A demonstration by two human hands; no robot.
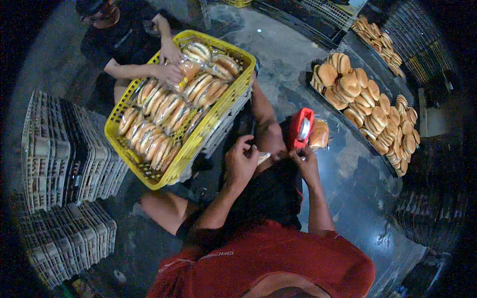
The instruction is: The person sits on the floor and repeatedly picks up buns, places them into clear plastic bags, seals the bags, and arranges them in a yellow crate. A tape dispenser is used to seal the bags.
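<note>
My right hand [308, 161] is closed at the near end of a red tape dispenser [291, 128], which carries a pale roll. Just beyond the dispenser is a bun in a clear plastic bag [319, 135]; whether my fingers also touch that bag is hidden. Raised above my lap, my left hand [240, 161] has its thumb and forefinger curled towards each other. A small pale piece [264, 158] shows beside its fingers, too blurred to name or to tell if it is held. Ahead to the left, a yellow plastic crate [173, 179] holds many bagged buns [169, 108].
A co-worker's hands [169, 72] rest on a bag in the crate, which stands on stacked crates. Loose buns [372, 108] fill a dark tray at right, with more buns [378, 43] behind. Tall stacks of grey crates [48, 156] stand at left. My bare knees flank the crate.
</note>
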